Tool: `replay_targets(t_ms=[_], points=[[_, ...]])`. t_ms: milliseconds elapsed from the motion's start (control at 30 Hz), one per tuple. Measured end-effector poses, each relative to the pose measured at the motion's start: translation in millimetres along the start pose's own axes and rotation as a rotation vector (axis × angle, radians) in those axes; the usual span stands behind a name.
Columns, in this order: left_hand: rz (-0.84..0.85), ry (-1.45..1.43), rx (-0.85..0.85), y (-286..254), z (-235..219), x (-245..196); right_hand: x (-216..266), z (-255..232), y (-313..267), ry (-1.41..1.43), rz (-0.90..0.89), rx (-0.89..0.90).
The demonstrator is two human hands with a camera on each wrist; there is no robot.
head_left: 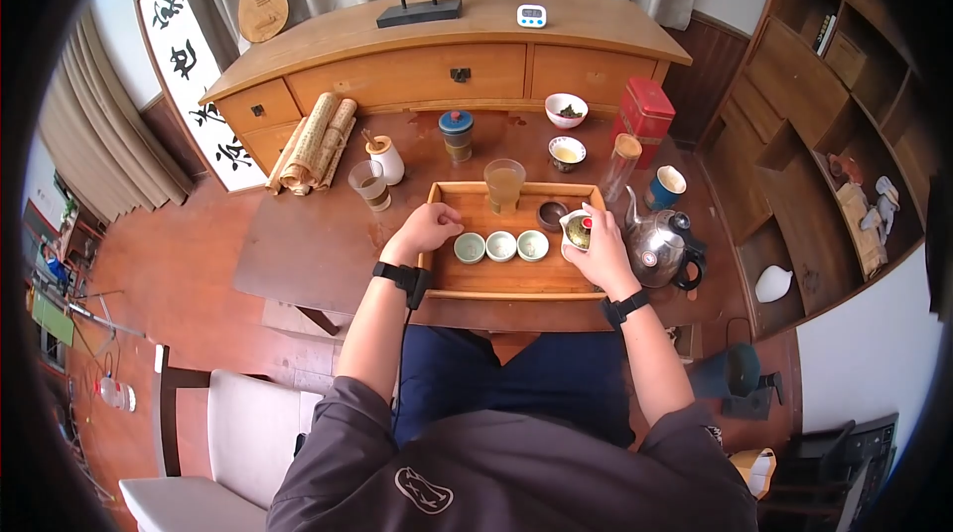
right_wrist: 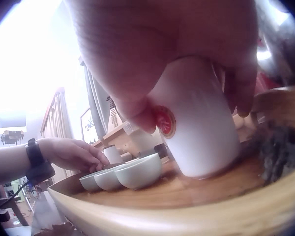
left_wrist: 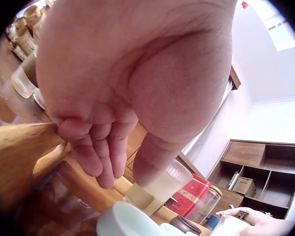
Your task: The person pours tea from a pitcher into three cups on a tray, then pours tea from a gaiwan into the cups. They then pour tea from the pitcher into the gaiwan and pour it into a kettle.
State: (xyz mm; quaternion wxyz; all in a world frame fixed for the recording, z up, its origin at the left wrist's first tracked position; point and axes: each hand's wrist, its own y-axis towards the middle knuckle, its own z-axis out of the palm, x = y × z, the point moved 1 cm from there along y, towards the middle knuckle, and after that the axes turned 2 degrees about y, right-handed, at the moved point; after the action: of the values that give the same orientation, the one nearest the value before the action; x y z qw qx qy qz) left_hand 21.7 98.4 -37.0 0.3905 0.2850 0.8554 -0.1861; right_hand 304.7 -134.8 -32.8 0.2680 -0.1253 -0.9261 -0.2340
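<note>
My right hand (head_left: 598,252) grips a white porcelain tea vessel (right_wrist: 201,137) with a round red emblem. Tea leaves show inside it in the head view. In the right wrist view its base is at the tray surface, with my thumb on one side and fingers on the other. My left hand (head_left: 429,230) rests at the left rim of the wooden tea tray (head_left: 516,295), fingers loosely curled with nothing in them. Between the hands stand three pale green teacups (head_left: 500,246) in a row. Behind them are a glass pitcher (head_left: 504,190) of yellowish tea and a small dark bowl (head_left: 552,215).
A steel kettle (head_left: 655,252) stands right of the tray. Further back are a red tin (head_left: 645,113), a glass jar (head_left: 621,163), a blue cup (head_left: 665,188) and two patterned bowls. Rolled scrolls (head_left: 316,147), a glass (head_left: 370,185) and a white tool jar (head_left: 387,161) stand left.
</note>
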Motion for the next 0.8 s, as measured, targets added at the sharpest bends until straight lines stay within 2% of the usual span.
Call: replay_targets(t_ms=[367, 433, 800], points=[[0.009, -0.04, -0.03, -4, 3, 2, 2, -1, 0, 0.024, 0.008, 0.008], [0.062, -0.007, -0.046, -4, 7, 8, 0, 1, 1, 0.02, 0.004, 0.011], [0.064, -0.037, -0.019, -17, 8, -10, 5, -2, -1, 0.036, 0.013, -0.008]])
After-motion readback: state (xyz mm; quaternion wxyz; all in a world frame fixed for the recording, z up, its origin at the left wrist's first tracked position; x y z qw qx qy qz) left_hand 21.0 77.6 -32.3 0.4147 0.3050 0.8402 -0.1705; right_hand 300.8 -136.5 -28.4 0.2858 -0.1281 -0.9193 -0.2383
